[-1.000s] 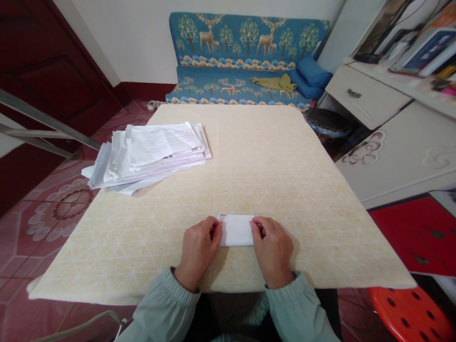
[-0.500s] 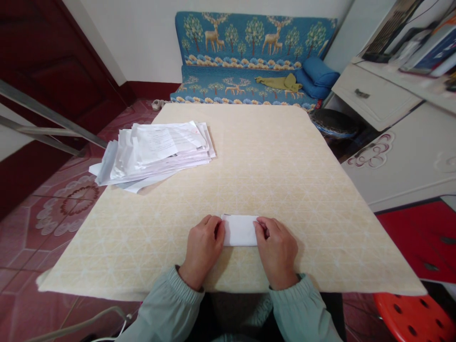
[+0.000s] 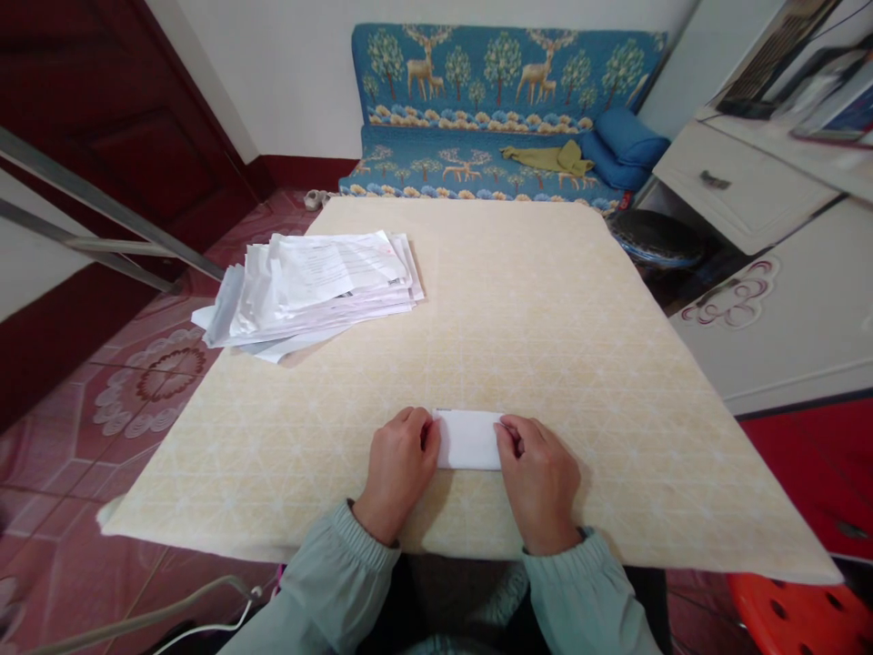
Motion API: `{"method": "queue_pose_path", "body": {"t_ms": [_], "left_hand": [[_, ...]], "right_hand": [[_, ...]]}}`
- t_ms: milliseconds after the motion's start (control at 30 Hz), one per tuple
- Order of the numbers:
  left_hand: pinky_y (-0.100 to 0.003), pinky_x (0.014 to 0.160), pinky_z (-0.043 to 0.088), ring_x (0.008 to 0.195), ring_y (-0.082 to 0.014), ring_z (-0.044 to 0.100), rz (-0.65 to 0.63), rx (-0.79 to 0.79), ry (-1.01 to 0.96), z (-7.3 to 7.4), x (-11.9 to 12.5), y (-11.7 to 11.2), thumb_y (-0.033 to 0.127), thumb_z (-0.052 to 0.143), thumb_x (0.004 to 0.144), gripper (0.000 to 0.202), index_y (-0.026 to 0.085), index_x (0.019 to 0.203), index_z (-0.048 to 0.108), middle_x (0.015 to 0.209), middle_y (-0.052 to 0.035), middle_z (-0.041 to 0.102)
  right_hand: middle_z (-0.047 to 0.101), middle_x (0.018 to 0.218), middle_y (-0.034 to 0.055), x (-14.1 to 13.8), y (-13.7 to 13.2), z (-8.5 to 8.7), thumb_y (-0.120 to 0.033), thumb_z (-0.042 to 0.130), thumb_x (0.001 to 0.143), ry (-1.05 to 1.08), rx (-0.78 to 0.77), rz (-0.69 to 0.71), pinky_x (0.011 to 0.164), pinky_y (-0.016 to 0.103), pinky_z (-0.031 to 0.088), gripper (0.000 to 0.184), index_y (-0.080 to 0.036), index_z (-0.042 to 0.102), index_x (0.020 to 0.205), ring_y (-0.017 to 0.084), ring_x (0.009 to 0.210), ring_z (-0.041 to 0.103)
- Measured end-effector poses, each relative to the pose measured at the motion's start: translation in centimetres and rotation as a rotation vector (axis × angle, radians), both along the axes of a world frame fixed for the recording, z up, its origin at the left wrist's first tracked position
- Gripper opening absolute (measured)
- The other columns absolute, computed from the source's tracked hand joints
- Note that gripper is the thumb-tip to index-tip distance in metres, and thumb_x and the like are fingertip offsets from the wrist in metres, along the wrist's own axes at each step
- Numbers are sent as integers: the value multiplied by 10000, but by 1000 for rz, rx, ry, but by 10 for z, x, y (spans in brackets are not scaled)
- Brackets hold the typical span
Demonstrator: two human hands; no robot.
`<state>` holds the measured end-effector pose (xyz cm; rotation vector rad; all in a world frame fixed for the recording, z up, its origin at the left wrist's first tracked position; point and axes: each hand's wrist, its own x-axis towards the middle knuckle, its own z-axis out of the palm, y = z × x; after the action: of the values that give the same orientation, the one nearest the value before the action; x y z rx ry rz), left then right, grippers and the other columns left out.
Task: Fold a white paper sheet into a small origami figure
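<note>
The pale yellow patterned surface (image 3: 559, 309) carries a loose pile of white printed sheets (image 3: 320, 282) towards its far left corner. By the near edge, the left hand (image 3: 399, 464) and right hand (image 3: 542, 473) each have their grip closed on one end of a small folded white paper (image 3: 469, 439), which lies flat between them.

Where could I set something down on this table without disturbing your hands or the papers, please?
The widest bare patch of the table runs from the stack of papers to the right edge. A narrower strip lies between that stack and the left hand. The near middle is crowded, where it and the right hand hold the folded paper.
</note>
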<state>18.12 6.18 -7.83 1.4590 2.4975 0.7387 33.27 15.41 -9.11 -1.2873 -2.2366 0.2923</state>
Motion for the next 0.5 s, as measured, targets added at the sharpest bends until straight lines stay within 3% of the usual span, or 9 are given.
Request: {"method": "queue_pose_path", "body": {"t_ms": [267,400,500], "left_hand": [[-262,573,341,611,-148,526,23,-67,62,2,2,2,228,477,868,177,188,704,529,711,-28,579],[-255,545,338,633,-151,536,70,-88,98,4,8,3,217,481,878,64,186,850,530,815,-29,583],[-261,559,376,694,-161,544,13,-83,148,2,13,4,179,436,906,101,185,944,530,906,-40,563]], "right_hand": [[709,828,24,0,1,0,-301,535,856,-4,-15,-6,639,274,400,190,-198,695,865,162,704,611],[707,821,19,-1,1,1,-286,547,846,-25,-14,-14,635,278,393,166,-199,689,863,176,724,622],[704,840,23,-1,1,2,-284,544,852,-48,-19,-7,641,281,391,165,-195,681,880,186,760,626]]}}
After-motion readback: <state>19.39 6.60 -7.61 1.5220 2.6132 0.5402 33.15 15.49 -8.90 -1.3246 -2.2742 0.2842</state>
